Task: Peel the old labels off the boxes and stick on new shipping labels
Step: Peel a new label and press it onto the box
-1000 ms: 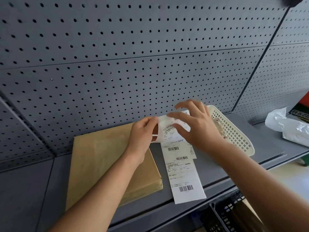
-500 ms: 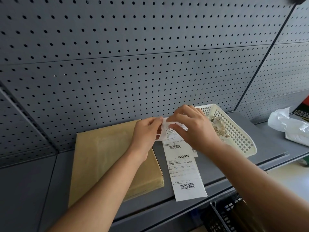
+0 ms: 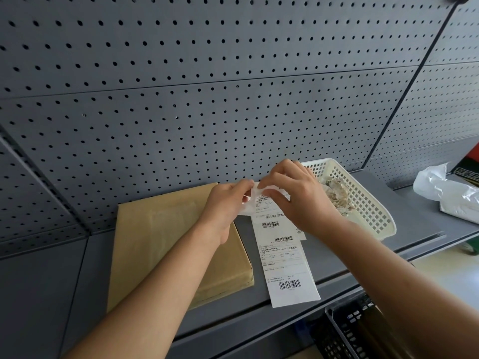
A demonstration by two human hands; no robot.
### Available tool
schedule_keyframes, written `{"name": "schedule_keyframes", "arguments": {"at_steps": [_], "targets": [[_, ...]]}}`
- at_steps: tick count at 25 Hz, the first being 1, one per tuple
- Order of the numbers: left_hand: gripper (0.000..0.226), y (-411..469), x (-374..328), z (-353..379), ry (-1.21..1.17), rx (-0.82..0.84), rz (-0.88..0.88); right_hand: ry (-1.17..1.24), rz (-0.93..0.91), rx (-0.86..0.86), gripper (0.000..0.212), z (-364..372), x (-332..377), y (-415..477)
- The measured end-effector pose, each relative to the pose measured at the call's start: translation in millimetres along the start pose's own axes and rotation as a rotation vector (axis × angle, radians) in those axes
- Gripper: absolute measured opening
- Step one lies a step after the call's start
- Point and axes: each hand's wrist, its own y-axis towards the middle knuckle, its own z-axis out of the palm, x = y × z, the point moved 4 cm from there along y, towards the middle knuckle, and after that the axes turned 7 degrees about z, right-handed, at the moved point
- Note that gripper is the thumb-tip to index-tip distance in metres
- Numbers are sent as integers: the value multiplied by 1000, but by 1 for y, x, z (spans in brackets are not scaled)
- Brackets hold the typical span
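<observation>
A flat brown cardboard box (image 3: 166, 237) lies on the grey shelf (image 3: 337, 244). Beside it to the right, a long white strip of shipping labels (image 3: 285, 263) with barcodes stretches toward the shelf's front edge. At its far end, my left hand (image 3: 228, 203) and my right hand (image 3: 298, 195) both pinch the top corner of the strip, where a white layer curls up away from the printed sheet. My forearms cross over the box and the strip.
A white plastic basket (image 3: 373, 213) holding crumpled paper scraps stands right of my hands. A white plastic bag (image 3: 448, 193) lies on the neighbouring shelf at far right. A black crate (image 3: 352, 335) sits below the shelf edge. Grey pegboard rises behind.
My right hand's spread fingers have curled in and now pinch the label's top corner close to my left hand. The white layer there is more folded and curled.
</observation>
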Motion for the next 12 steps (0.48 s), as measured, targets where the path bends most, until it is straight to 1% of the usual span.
{"name": "schedule_keyframes", "arguments": {"at_steps": [6, 10, 12], "targets": [[33, -6, -8, 2, 77, -4, 66, 51, 88, 45, 15, 0, 3, 2], [27, 0, -4, 0, 107, -64, 92, 40, 89, 62, 11, -2, 5, 4], [30, 5, 0, -4, 156, -96, 82, 72, 80, 52, 9, -3, 5, 4]]}}
